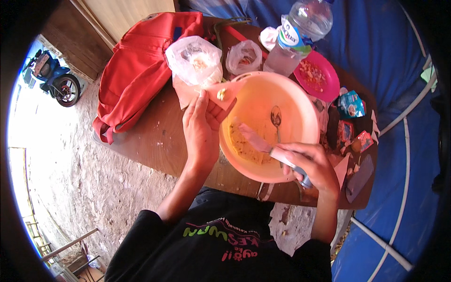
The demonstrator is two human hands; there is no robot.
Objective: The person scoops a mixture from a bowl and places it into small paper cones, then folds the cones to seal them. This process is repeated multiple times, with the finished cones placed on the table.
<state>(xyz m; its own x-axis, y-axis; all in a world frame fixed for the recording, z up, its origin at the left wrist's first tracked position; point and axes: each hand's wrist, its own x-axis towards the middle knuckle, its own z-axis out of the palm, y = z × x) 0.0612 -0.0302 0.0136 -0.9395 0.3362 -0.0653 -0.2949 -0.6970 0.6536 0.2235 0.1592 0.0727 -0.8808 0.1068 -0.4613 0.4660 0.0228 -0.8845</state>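
Wrapper point(232, 88): peach sheet, lying over the left fingers, beside the basin's far-left rim
Lump point(221, 95): small, pale yellow, sitting on the wrapper
Left hand point(202, 122): thumb and fingers closing together on the wrapper, palm facing up
Right hand point(307, 162): fingers wrapping round the knife's handle, grip clamping firmly on it
Knife point(256, 139): flat blade pointing toward the far left over the basin; whether it is touching the mix, cannot tell
Basin point(311, 117): wide, round, pale, standing on the table
Mix point(240, 143): yellow with dark specks, covering the near-left part of the basin floor
Spoon point(276, 117): lying in the basin, bowl end pointing away from the person
Beyond basin: bottle point(286, 56) standing near the rim, small bag point(244, 56) sitting just left of it, white bag point(195, 54) resting farther left
Right of bottle: pink plate point(332, 75) holding chopped bits point(311, 74)
Far right: blue sachet point(351, 104) and red packet point(345, 131) lying on the table point(155, 141)
Far left: red backpack point(141, 61) lying along the table edge
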